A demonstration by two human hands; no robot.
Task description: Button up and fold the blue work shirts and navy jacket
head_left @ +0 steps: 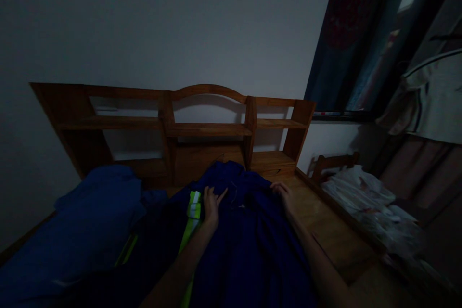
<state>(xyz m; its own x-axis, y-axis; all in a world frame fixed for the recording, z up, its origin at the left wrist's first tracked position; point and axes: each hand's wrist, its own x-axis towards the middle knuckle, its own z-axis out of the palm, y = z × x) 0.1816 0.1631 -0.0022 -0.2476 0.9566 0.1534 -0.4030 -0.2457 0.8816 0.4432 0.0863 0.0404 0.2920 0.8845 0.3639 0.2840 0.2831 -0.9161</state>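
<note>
A dark blue jacket [249, 240] with a yellow-green reflective stripe [194, 211] lies spread on a wooden bed surface [325, 221]. My left hand [212, 203] rests flat on the jacket near its upper part, fingers stretched out beside the stripe. My right hand [283, 194] lies on the jacket's right upper edge, fingers curled over the cloth; the dim light hides whether it grips. Both forearms reach in from the bottom.
More blue cloth [86, 221] is heaped at the left. A wooden headboard with shelves [202, 130] stands against the wall. White bags or cloths [361, 197] lie on a chair at the right, below a dark window [353, 38] and hanging clothes [429, 96].
</note>
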